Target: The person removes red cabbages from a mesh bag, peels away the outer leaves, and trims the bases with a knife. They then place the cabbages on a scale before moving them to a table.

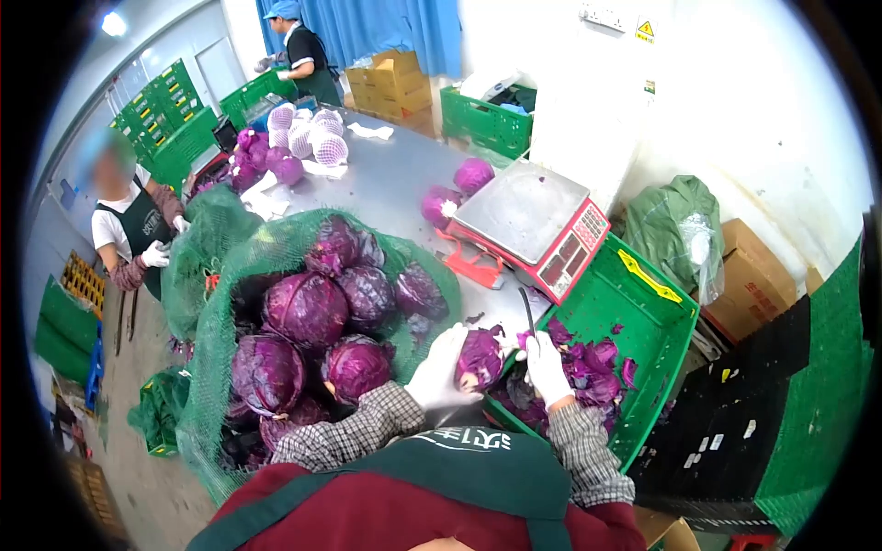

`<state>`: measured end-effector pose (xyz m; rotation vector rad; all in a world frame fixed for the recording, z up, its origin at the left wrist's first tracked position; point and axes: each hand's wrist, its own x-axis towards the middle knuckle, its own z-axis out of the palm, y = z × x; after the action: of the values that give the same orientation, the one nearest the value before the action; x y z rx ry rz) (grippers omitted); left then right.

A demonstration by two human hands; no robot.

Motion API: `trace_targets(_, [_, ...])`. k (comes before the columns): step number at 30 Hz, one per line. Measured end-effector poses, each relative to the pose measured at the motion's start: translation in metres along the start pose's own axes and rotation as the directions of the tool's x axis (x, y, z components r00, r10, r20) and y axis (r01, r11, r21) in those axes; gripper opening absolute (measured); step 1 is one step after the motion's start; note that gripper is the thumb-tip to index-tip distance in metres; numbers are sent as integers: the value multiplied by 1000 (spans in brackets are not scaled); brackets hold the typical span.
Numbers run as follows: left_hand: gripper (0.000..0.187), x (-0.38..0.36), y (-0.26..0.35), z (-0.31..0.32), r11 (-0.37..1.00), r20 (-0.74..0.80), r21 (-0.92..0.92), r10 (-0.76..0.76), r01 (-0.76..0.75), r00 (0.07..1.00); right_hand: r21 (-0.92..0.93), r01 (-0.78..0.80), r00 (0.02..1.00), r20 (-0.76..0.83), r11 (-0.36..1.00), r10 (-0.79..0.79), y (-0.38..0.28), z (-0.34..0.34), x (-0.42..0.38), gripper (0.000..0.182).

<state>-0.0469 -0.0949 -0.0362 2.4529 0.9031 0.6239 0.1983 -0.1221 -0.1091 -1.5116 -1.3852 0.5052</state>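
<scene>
My left hand (439,375), in a white glove, steadies a red cabbage (481,360) from its left side, above the near edge of a green crate. The cabbage's pale cut stem shows. My right hand (548,372), also gloved, is closed around a thin dark knife (526,310) that points up and away from me, just right of the cabbage. Below and beyond my right hand, loose purple cabbage leaves (597,372) lie in the green crate (657,317). To my left, a green mesh sack (207,386) stands open, full of whole red cabbages (306,309).
A red-edged weighing scale (524,213) stands on the metal table (386,174), with an orange-red tool (473,266) beside it. Net-wrapped cabbages (312,136) lie farther back. Two co-workers (138,220) stand at left and far back. Stacked crates (735,422) rise at right.
</scene>
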Motion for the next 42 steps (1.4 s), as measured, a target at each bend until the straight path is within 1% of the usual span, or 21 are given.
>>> trace_targets(1, [119,-11,-13,-1,997,-1,-67,-25,25,1000,80,15,999,-32,997,-12,-5,1,-5,26])
trace_targets(2, [127,-18,-19,-8,979,47,-154,-124,130,991,375,-450,892,228,810,390,-42,-8,-16,35])
trace_targets(3, [128,-21,-27,-12,931,86,-304,-184,202,979,509,-476,879,261,717,398,-57,-7,-21,38])
trace_targets(4, [130,-24,-34,-17,854,131,-445,-237,270,963,483,-468,883,299,740,363,-70,-10,-23,38])
trace_targets(5, [132,-25,-36,-24,780,220,-516,-279,354,935,344,-235,967,181,909,181,-70,-2,-24,38])
trace_targets(7, [132,-28,-29,-23,863,148,-368,-315,348,938,417,-281,959,168,864,230,-74,3,-34,31])
trace_targets(10, [129,-23,-16,-13,923,63,-217,-313,319,948,796,-419,836,150,437,528,-45,-30,-18,32])
trace_targets(12, [120,-15,0,-21,906,98,-191,-365,377,926,420,-479,835,-54,771,548,25,-67,-32,30])
trace_targets(14, [121,-2,1,-19,911,119,-60,-399,408,909,-61,-445,884,-188,894,427,69,-91,-52,37])
trace_targets(18, [126,28,14,-19,861,143,138,-506,489,851,-352,75,993,113,933,-37,-44,-43,-40,60])
trace_targets(19, [126,31,18,-17,862,146,190,-499,471,854,-185,-85,970,209,979,124,-75,-34,-37,62])
trace_targets(20, [125,32,22,-16,857,151,247,-495,452,856,-271,85,979,203,959,-29,-75,-17,-39,64])
trace_targets(22, [121,35,30,-16,851,128,271,-496,450,859,-207,44,953,303,977,21,-91,-3,-37,66])
trace_targets(24, [118,39,33,-15,847,121,287,-495,448,860,-238,123,965,255,963,-60,-94,8,-42,60])
trace_targets(31, [116,41,39,-11,843,128,325,-489,430,863,-345,73,954,297,936,35,-91,0,-31,53])
trace_targets(32, [117,40,41,-14,843,136,333,-487,423,863,-325,52,978,208,944,18,-76,3,-29,47])
trace_targets(34, [121,38,39,-14,849,148,327,-479,414,865,-425,267,962,172,865,-212,-39,1,-28,44])
trace_targets(35, [123,37,35,-12,855,149,314,-474,413,868,-392,244,965,188,887,-182,-48,-6,-26,45])
trace_targets(38, [125,37,31,-10,867,136,313,-445,388,885,-59,-126,962,237,990,136,-103,-18,-16,50])
trace_targets(39, [124,38,35,-10,870,136,322,-432,373,891,16,46,985,167,999,-48,-97,-9,-15,42])
trace_targets(42, [122,37,37,-5,882,101,343,-377,323,921,-15,150,945,297,989,-139,-73,-1,-5,49])
